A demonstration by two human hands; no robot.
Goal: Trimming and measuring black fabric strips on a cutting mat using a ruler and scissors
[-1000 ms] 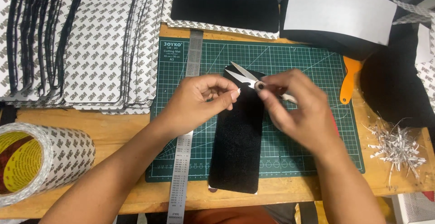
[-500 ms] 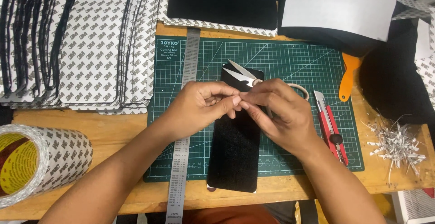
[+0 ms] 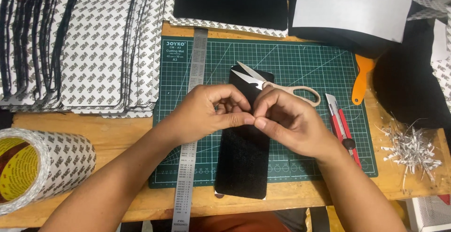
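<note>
**Hidden and cut off**

The left hand (image 3: 204,114) and right hand (image 3: 286,124) cover the middle of the black strip (image 3: 244,166); whatever the fingertips pinch is too small to tell; the tape roll (image 3: 37,171) runs off the left edge; the ruler (image 3: 188,175) off the bottom.

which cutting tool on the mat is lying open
The scissors with beige handles, blades spread apart over the black strip. The red utility knife lies to their right.
</note>
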